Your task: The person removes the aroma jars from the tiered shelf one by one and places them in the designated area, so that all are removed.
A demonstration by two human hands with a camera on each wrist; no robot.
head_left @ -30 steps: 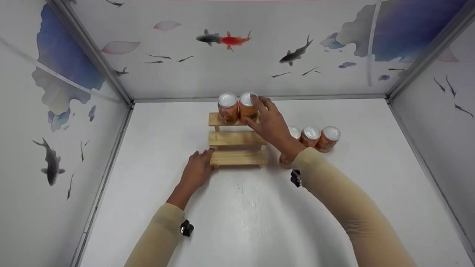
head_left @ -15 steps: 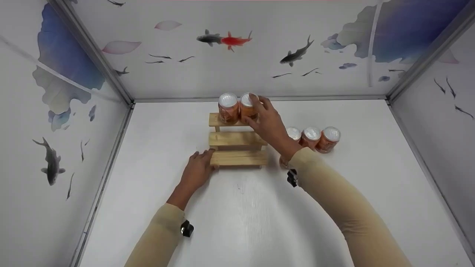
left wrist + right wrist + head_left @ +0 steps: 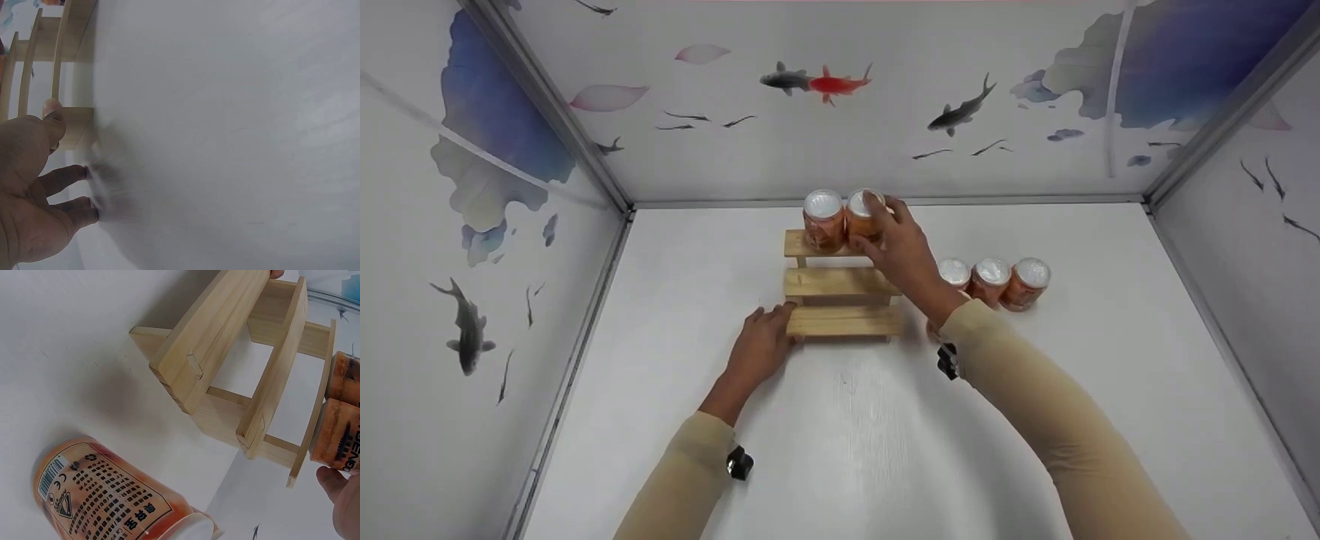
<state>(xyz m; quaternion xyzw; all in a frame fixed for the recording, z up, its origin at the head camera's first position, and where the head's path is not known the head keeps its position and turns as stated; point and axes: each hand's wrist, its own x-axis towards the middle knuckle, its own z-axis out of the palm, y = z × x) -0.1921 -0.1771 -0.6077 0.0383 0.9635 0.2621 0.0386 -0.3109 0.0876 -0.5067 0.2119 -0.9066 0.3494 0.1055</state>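
A three-step wooden rack [image 3: 844,282] stands on the white table. Two orange jars with pale lids sit side by side on its top step. My right hand [image 3: 901,251] grips the right-hand jar [image 3: 862,225], a finger over the lid and the thumb low on its front. The other jar [image 3: 823,232] is just left of it. At the rack's lower left, my left hand [image 3: 761,349] pinches the end of the bottom step; in the left wrist view its other fingers touch the table. In the right wrist view, the right hand's thumb [image 3: 332,484] touches the jar's lower edge.
Several more orange jars stand right of the rack: a row including a middle jar [image 3: 990,285], and a nearer jar [image 3: 107,489] partly hidden by the right forearm in the head view. White walls [image 3: 840,157] printed with fish enclose the table.
Both hands keep their hold on the jar and the rack. The right forearm has shifted slightly left; the jars and rack stay in place.
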